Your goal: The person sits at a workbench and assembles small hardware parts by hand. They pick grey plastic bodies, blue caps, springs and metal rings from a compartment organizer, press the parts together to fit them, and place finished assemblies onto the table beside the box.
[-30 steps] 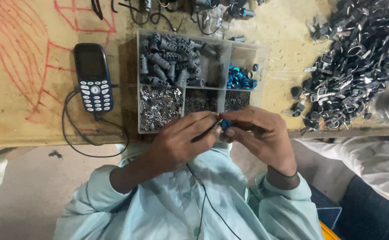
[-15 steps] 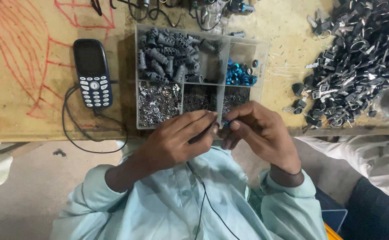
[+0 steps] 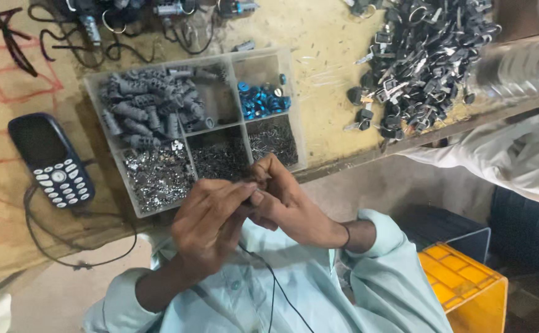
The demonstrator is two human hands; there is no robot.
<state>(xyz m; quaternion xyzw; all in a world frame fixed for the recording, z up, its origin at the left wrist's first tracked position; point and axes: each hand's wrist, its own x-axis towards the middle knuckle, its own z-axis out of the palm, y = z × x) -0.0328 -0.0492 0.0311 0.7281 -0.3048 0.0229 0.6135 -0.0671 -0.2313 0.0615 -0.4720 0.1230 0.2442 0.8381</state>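
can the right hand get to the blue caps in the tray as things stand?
Probably yes. The right hand sits at the near edge of the open compartment tray, and the blue caps lie uncovered in the far right compartment with nothing above them. But its fingers are pinched with the left hand on something small.

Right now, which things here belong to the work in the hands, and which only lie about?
In use:
left hand
right hand
compartment tray of small parts
thin black wire

Lying about:
keypad phone
pile of black parts
yellow crate
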